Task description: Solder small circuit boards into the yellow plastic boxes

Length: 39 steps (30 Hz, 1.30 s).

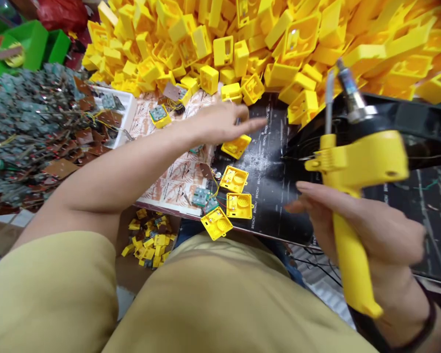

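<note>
My right hand [367, 235] is wrapped round the grip of a yellow soldering gun [356, 171], its metal tip pointing up and away. My left hand [224, 122] reaches forward over the black mat [272, 162], fingers stretched out flat and holding nothing. It hovers just above a small yellow plastic case [235, 145]. Three more open yellow cases [234, 179] lie near the mat's front edge, beside small green circuit boards [202, 197] with wires.
A huge heap of yellow plastic housings [242, 44] fills the back of the bench. A pile of circuit boards [29, 127] lies at the left, green bins [29, 44] behind it. Yellow scraps [150, 240] sit in a box below the bench edge.
</note>
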Each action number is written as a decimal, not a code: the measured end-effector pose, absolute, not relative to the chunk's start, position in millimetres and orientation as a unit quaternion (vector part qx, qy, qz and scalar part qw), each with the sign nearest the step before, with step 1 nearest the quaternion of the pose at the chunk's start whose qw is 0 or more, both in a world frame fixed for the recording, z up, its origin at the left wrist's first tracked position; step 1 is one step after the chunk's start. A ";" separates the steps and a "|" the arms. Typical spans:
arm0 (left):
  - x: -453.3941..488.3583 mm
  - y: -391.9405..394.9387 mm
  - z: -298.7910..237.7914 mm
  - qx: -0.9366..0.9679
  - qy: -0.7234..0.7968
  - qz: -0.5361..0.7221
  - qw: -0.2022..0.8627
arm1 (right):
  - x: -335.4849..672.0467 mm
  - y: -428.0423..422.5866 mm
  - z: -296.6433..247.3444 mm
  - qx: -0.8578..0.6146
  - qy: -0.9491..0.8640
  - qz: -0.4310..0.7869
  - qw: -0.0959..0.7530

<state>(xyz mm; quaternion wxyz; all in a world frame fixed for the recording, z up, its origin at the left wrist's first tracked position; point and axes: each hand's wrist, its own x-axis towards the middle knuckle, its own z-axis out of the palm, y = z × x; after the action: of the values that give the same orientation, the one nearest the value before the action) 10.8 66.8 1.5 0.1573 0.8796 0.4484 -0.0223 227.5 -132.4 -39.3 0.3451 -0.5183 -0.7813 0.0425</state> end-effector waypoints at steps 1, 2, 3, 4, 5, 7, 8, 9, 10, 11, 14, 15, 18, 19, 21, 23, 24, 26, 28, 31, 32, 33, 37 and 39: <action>1.9 67.5 2.4 0.876 0.462 0.011 0.140 | 225.9 -123.8 -39.3 -0.503 -0.791 0.031 0.347; -8.7 68.6 4.8 0.873 0.469 0.024 0.130 | 223.4 -114.9 -38.2 -0.487 -0.799 0.022 0.351; -20.0 69.7 7.8 0.876 0.464 0.011 0.131 | 219.9 -105.5 -36.4 -0.472 -0.807 0.019 0.354; -31.2 70.4 10.4 0.883 0.448 -0.023 0.139 | 215.5 -95.2 -34.3 -0.454 -0.817 0.018 0.355; -41.2 70.3 11.8 0.892 0.421 -0.066 0.152 | 210.5 -83.5 -32.5 -0.446 -0.824 0.032 0.347; -55.3 67.6 9.8 0.912 0.349 -0.135 0.168 | 199.5 -56.3 -31.4 -0.422 -0.849 0.061 0.311; -58.9 65.2 6.6 0.922 0.316 -0.149 0.167 | 194.4 -41.6 -32.4 -0.419 -0.855 0.069 0.299; -60.4 62.5 2.6 0.931 0.292 -0.151 0.158 | 189.7 -26.9 -34.3 -0.416 -0.860 0.081 0.283; -60.4 59.9 -1.5 0.938 0.278 -0.149 0.143 | 185.7 -13.2 -36.8 -0.419 -0.867 0.113 0.245; -59.6 57.5 -5.1 0.943 0.273 -0.148 0.122 | 182.4 -1.2 -39.5 -0.417 -0.871 0.127 0.228; -57.7 53.0 -7.7 0.943 0.289 -0.150 0.061 | 176.0 19.6 -45.8 -0.436 -0.866 0.155 0.189; -58.5 52.0 -5.4 0.941 0.297 -0.150 0.056 | 174.6 21.4 -46.8 -0.450 -0.861 0.150 0.184; -65.4 46.4 6.1 0.924 0.343 -0.147 0.084 | 172.2 16.9 -47.2 -0.503 -0.837 0.113 0.182; -68.4 42.8 9.6 0.914 0.367 -0.145 0.096 | 172.0 13.9 -46.9 -0.514 -0.831 0.110 0.182; -74.2 33.5 12.9 0.891 0.421 -0.129 0.117 | 172.2 8.1 -46.2 -0.515 -0.828 0.127 0.184; -79.5 22.9 10.1 0.868 0.467 -0.082 0.147 | 173.0 3.6 -45.5 -0.504 -0.830 0.149 0.186; -82.0 18.1 6.8 0.857 0.483 -0.048 0.173 | 173.3 1.7 -45.1 -0.502 -0.831 0.154 0.187; -86.9 11.0 -1.7 0.833 0.496 0.027 0.242 | 173.2 -2.4 -44.1 -0.501 -0.831 0.153 0.185; -91.0 7.7 -9.1 0.808 0.496 0.083 0.307 | 172.1 -8.2 -43.3 -0.498 -0.833 0.155 0.183; -92.2 8.3 -12.8 0.784 0.495 0.101 0.361 | 170.6 -21.7 -43.8 -0.486 -0.840 0.149 0.191; -90.8 9.3 -12.1 0.779 0.495 0.093 0.372 | 170.6 -27.0 -44.4 -0.483 -0.841 0.142 0.200; -88.6 10.6 -11.0 0.775 0.497 0.082 0.382 | 170.9 -32.6 -45.0 -0.479 -0.841 0.135 0.212; -75.7 18.0 -9.4 0.766 0.501 0.054 0.399 | 174.8 -53.6 -45.2 -0.469 -0.834 0.125 0.264; -70.0 22.7 -11.9 0.773 0.493 0.050 0.396 | 177.7 -62.9 -42.9 -0.475 -0.817 0.113 0.306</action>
<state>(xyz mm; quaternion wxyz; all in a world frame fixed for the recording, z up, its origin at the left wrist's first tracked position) -70.0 22.7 -11.9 0.3965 0.7726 0.4933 0.0502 177.7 -62.9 -42.9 0.3056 -0.4752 -0.8173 0.1132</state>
